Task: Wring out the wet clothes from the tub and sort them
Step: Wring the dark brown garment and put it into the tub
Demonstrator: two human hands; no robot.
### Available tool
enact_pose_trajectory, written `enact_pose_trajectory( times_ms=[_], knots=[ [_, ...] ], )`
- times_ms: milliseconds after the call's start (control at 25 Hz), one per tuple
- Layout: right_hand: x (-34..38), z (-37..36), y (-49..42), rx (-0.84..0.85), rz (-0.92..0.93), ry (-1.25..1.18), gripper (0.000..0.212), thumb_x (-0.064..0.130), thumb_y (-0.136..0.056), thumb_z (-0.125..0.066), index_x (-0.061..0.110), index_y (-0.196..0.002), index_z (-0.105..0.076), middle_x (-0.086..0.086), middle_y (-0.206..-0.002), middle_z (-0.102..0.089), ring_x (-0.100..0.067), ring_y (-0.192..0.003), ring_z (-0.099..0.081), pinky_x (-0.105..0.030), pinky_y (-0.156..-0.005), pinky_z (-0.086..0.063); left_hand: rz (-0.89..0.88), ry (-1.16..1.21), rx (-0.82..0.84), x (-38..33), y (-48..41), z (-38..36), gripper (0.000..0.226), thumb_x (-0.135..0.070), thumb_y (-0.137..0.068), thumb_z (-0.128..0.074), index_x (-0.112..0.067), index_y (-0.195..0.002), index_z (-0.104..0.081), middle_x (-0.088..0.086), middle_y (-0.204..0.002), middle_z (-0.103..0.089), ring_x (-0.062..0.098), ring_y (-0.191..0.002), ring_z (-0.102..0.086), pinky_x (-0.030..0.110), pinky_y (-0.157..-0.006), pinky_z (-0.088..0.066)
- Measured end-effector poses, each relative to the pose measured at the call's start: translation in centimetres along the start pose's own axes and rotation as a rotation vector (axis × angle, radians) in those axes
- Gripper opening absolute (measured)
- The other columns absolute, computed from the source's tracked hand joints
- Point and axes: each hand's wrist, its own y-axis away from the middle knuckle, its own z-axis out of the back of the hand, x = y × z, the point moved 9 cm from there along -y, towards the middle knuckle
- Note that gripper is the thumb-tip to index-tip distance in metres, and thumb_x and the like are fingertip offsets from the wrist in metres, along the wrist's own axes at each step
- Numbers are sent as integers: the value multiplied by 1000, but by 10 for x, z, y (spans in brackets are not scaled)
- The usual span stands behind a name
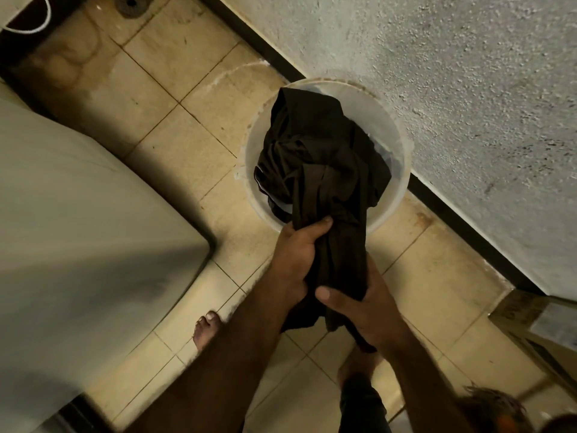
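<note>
Both hands clench a dark garment [331, 195]: the left hand [295, 260] grips it higher, the right hand [365, 310] lower. Its far end lies bunched in the pale tub [396, 170] on the floor [187, 120].

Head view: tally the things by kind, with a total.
Round translucent white plastic tub: 1
Dark brown wet cloth bundle, number of garments unclear: 1
Hands with a grip on the cloth, left hand and right hand: 2
Bare foot: 1
Total: 5

Bare forearms without sleeves lead to the left hand [293, 260] and right hand [371, 310], bare feet [207, 328] below the fingers.
</note>
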Motion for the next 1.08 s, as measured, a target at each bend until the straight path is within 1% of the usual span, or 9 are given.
enact_pose_trajectory(
  times_ms=[80, 160, 240, 400, 560, 720, 880, 960, 1080],
  knots=[
    [-3, -4, -1, -32, 5, -43, 75, 21, -67, -93, 22, -133, -58, 2, -118, -74, -14, -108, -72, -32, -84, -61, 18, 22, -26, 0, -5, 0, 32, -17, -89, -68, -7, -120, -68, 14, -110, -74, 34, -100, -71, 44, -89, -59],
    [-2, -1, -3, -138, -11, -86, 40, 4, -75, -85, 15, -111, -71, -1, -96, -79, -16, -89, -77, -24, -71, -61, 22, 24, -35, -1, -12, 0, 32, -18, -90, -68, -8, -120, -68, 14, -112, -74, 33, -103, -70, 46, -94, -56],
    [-6, 1, -2, -221, -86, -140, 18, -5, -82, -76, 10, -91, -77, -6, -81, -79, -22, -77, -77, -27, -65, -60, -12, -73, -35, -7, -17, -1, 31, -21, -91, -67, -10, -120, -68, 11, -114, -73, 31, -105, -69, 46, -96, -55],
    [1, 6, -4, -254, -157, -385, 18, 0, -82, -72, 5, -98, -79, -20, -96, -77, -39, -90, -74, -46, -83, -60, 24, -240, 194, -10, -11, -9, 47, -43, -94, -61, -15, -132, -62, 4, -124, -70, 23, -118, -65, 42, -106, -49],
    [20, 15, -32, -285, -173, -472, 27, 9, -81, -75, 4, -108, -75, -19, -102, -77, -39, -94, -74, -45, -80, -61, 212, -342, 475, 18, 28, -1, 42, -46, -95, -47, -23, -128, -59, -3, -118, -72, 15, -113, -67, 23, -89, -56],
    [27, 13, -69, -322, -264, -417, 45, 16, -73, -84, 9, -116, -73, -13, -105, -77, -34, -98, -73, -43, -81, -62, 129, -389, 343, 30, 22, 12, 37, -28, -91, -66, -16, -126, -63, 4, -115, -74, 21, -105, -71, 33, -90, -58],
    [42, 22, -75, -411, -131, -274, 58, 34, -71, -88, 21, -125, -69, 1, -109, -76, -22, -102, -72, -37, -89, -60, 20, -281, 122, 21, -1, 15, 27, -19, -91, -68, -14, -117, -70, 5, -107, -76, 24, -97, -73, 36, -86, -60],
    [42, 17, -62, -345, -148, -140, 57, 50, -80, -80, 27, -129, -65, 9, -110, -73, -11, -99, -69, -24, -80, -58, 28, -187, 67, 21, -10, 18, 27, -16, -91, -66, -14, -118, -70, 7, -108, -76, 27, -99, -73, 42, -90, -58],
    [5, -1, -38, -131, -329, 21, 66, 68, -80, -67, 34, -135, -55, 11, -116, -67, -7, -96, -64, -22, -74, -50, 56, -55, -38, 23, -22, 25, 27, -13, -91, -63, -12, -118, -70, 10, -108, -75, 29, -99, -73, 43, -90, -58]
  ],
)
